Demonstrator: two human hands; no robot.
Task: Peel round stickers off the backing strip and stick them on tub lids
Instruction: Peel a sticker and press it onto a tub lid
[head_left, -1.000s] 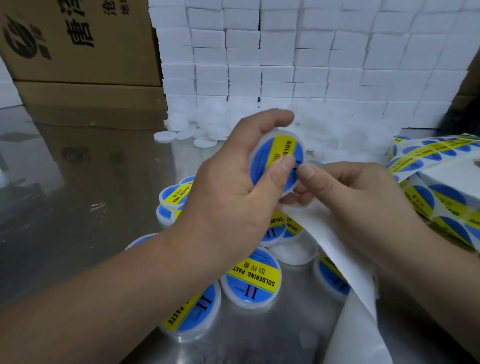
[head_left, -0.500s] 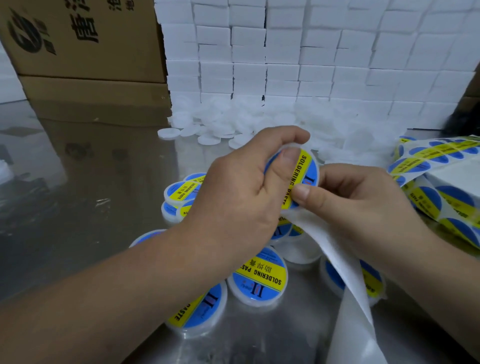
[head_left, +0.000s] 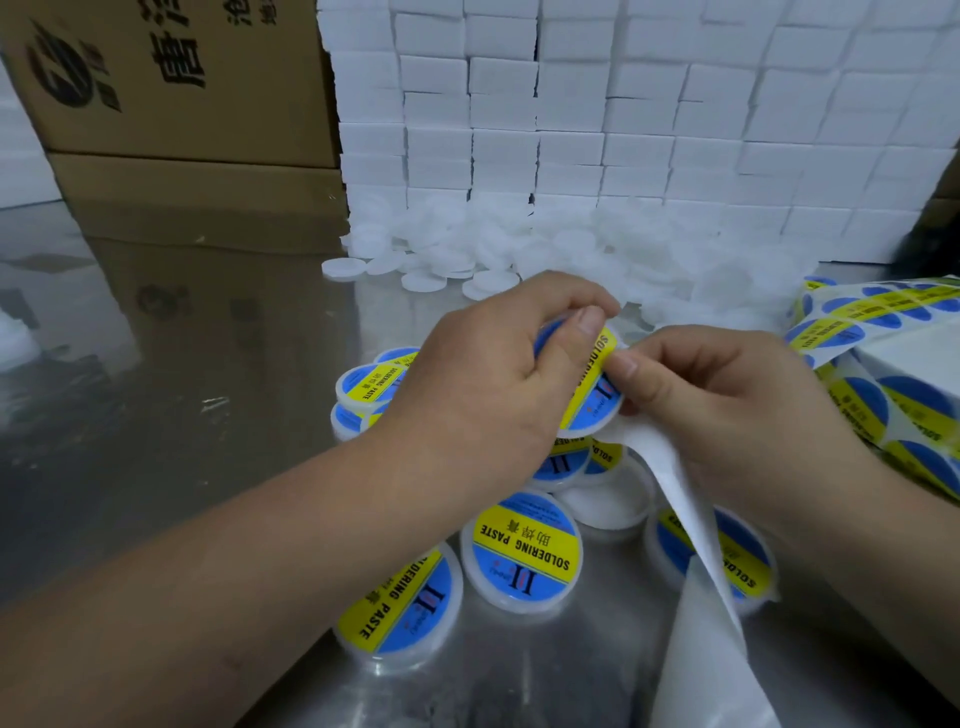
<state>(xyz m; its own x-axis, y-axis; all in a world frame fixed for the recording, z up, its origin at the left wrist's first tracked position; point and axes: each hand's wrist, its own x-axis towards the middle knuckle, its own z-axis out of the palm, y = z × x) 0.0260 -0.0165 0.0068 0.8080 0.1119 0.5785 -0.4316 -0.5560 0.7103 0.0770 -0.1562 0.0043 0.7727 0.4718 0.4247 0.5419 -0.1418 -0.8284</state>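
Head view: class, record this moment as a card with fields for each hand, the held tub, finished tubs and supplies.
Left hand: grips a tub, thumb on its sticker
Right hand: pinches the backing strip beside that tub
Held tub: raised above the metal table, stickered face toward the camera
Finished tubs: labelled tubs clustered under the hands
Supplies: unlabelled white tubs heaped behind; sticker strip at right

- worktop (head_left: 156, 493): shiny metal, reflective
- far left corner: two cardboard boxes (head_left: 197, 130), stacked, lower one on the surface
- far edge: white blocks (head_left: 623, 130) stacked into a wall
- at the wall's foot: loose heap of plain white lids (head_left: 467, 260)
- near middle: cluster of labelled tubs (head_left: 522, 556), blue/yellow stickers, some overlapping; one unlabelled tub (head_left: 608, 506) among them
- right edge: heaped sticker strip (head_left: 852, 410)
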